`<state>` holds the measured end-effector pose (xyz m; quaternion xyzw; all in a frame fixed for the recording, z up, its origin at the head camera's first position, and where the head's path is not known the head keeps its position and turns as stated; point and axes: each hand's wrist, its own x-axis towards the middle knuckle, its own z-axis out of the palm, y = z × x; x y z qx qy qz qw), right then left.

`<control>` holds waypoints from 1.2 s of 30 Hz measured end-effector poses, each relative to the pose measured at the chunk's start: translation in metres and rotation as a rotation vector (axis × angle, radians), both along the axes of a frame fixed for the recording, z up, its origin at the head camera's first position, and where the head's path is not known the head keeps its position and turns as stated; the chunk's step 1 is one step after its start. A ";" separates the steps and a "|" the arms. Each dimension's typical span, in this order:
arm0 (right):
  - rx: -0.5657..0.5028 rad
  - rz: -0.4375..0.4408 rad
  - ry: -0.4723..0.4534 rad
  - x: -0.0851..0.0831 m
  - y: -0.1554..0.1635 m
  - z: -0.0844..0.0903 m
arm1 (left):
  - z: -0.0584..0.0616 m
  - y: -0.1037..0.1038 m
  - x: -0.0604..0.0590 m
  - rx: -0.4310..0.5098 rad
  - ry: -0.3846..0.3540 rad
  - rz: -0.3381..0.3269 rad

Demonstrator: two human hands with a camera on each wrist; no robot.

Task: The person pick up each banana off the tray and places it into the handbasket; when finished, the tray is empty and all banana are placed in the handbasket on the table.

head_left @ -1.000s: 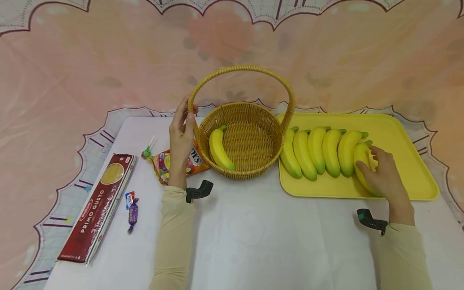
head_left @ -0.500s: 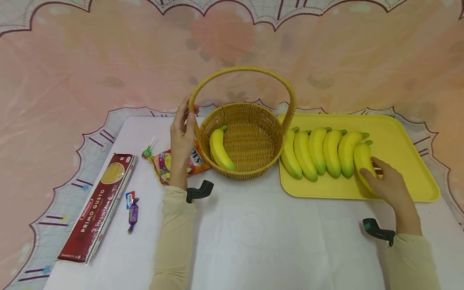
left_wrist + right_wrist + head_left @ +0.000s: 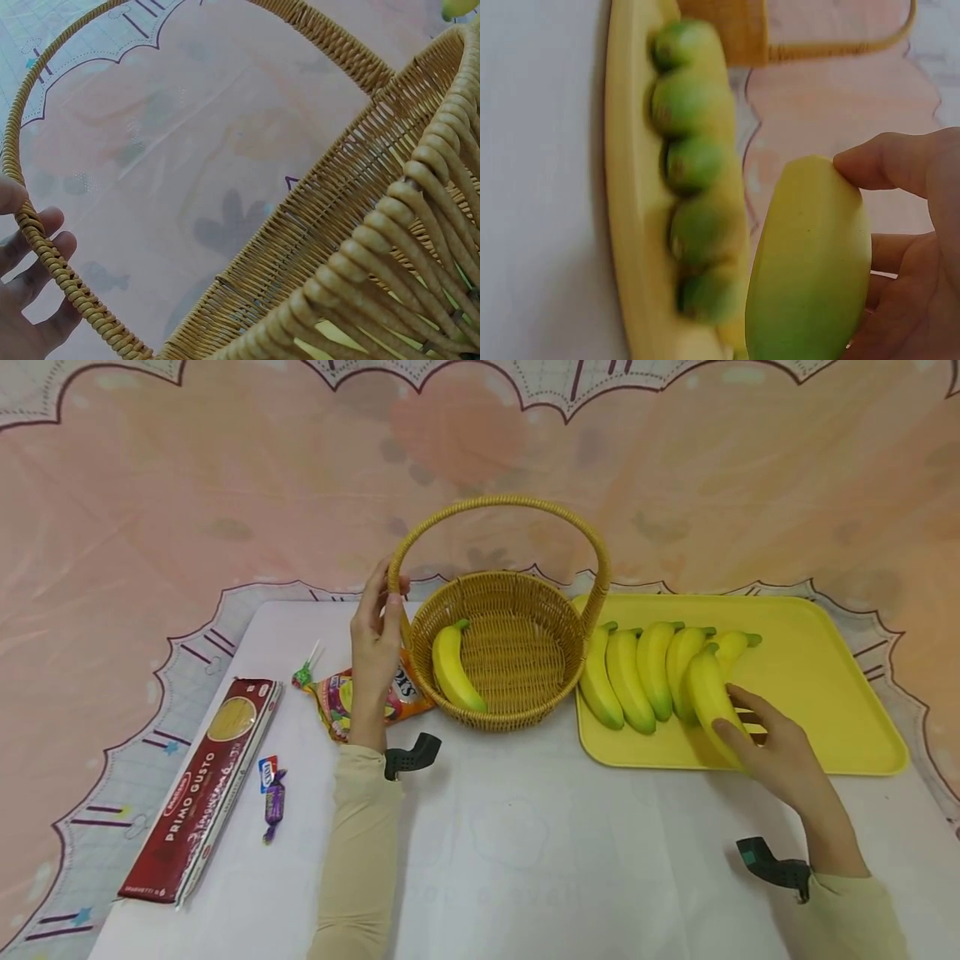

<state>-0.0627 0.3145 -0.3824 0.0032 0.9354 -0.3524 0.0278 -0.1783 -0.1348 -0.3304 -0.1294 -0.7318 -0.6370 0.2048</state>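
Note:
In the head view my left hand (image 3: 377,635) holds the left side of the handle (image 3: 498,502) of a round wicker basket (image 3: 517,720). The left wrist view shows thumb and fingers around that handle (image 3: 64,277). One banana (image 3: 455,670) lies inside the basket at its left. My right hand (image 3: 780,752) grips another banana (image 3: 711,697) by its side, above the yellow tray (image 3: 832,693). The right wrist view has this banana (image 3: 810,262) close up, pinched by the thumb and fingers. Several more bananas (image 3: 628,681) lie in a row on the tray's left, one partly hidden behind the held one.
Left of the basket, partly under my left forearm, lies an orange candy bag (image 3: 337,697) with a green lollipop (image 3: 303,676) by it. A red spaghetti pack (image 3: 201,793) and a purple wrapped candy (image 3: 274,806) lie farther left. A patterned cloth (image 3: 300,493) rises behind the table.
My right hand has taken the rightmost banana, lifted it off the tray and moved it left over its neighbour. The left hand and basket have stayed in place.

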 end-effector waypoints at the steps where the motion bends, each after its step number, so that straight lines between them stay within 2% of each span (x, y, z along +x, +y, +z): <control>1: -0.008 0.016 0.013 0.001 -0.005 0.002 | 0.000 0.000 0.000 0.004 -0.002 -0.003; 9: 0.005 0.133 0.104 0.001 -0.045 0.015 | 0.001 0.000 0.003 0.031 -0.012 -0.020; 16: 0.000 0.229 0.141 -0.004 -0.073 0.022 | 0.000 -0.001 0.002 0.038 -0.009 -0.020; 18: -0.010 0.252 0.148 -0.008 -0.081 0.022 | -0.007 -0.004 -0.003 0.037 0.005 -0.019; 23: -0.043 0.289 0.140 -0.021 -0.101 0.023 | -0.006 -0.004 -0.002 0.043 -0.015 -0.022; 26: -0.074 0.300 0.116 -0.029 -0.115 0.023 | 0.001 -0.003 0.003 0.048 -0.046 -0.026; 36: -0.167 0.309 0.067 -0.059 -0.159 0.028 | 0.001 -0.003 0.003 0.034 -0.043 -0.028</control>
